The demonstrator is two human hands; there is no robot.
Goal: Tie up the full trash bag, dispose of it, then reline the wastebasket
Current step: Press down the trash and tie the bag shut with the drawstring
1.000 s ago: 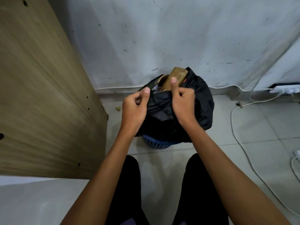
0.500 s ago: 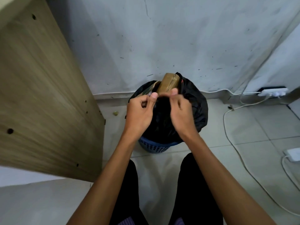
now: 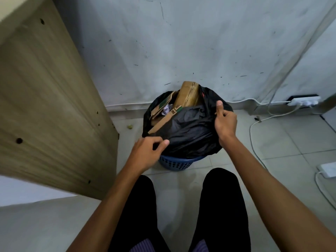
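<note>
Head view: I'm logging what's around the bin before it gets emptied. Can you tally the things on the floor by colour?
Black: 1, the trash bag
Blue: 1, the wastebasket
White: 2, the power strip and the charger
Total: 4

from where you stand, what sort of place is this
Probably a corner of a home room or small office: a blue wastebasket on tiled floor, a wooden furniture panel, and a power strip along the wall.

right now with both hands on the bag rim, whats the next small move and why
Probably draw both hands together over the middle. The left hand and right hand pinch opposite edges of the black trash bag, its mouth gapes, and cardboard sticks out.
</note>
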